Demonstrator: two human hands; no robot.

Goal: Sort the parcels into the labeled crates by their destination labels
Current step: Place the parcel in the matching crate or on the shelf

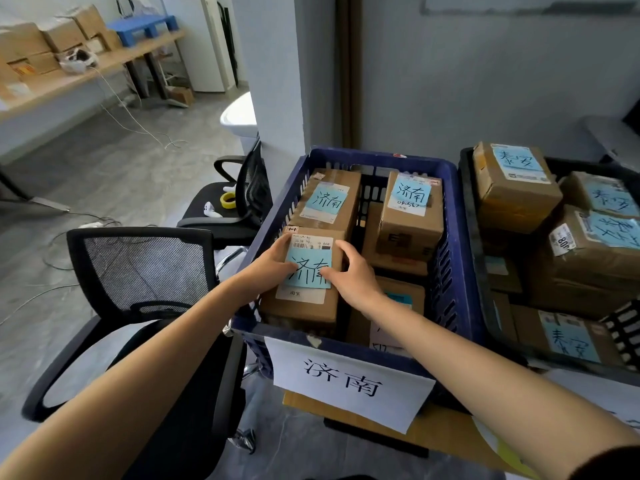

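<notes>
- At the near left stands a black mesh chair (138, 271); a second chair beyond it carries a yellow tape roll (228, 200).
- Your left hand (273, 263) grips the left side of the parcel (304, 306), fingers wrapped over its far-left edge and thumb pressed on top.
- The parcel lies flat in the near-left corner of the blue crate (381, 158), its top about level with the rim. A blue note (308, 268) handwritten 济南 is stuck on its top.
- Your right hand (353, 275) clasps the parcel's right side, with the thumb on the note and the fingers curled over the right edge.
- The white sign (349, 379) on the crate's near wall reads 济南.
- Farther back in the same crate, two more boxes (410, 209) show blue 济南 notes, one far left and one far right.
- Just beside it on the right, a black crate (471, 220) holds brown parcels (512, 188) with blue notes bearing different characters.
</notes>
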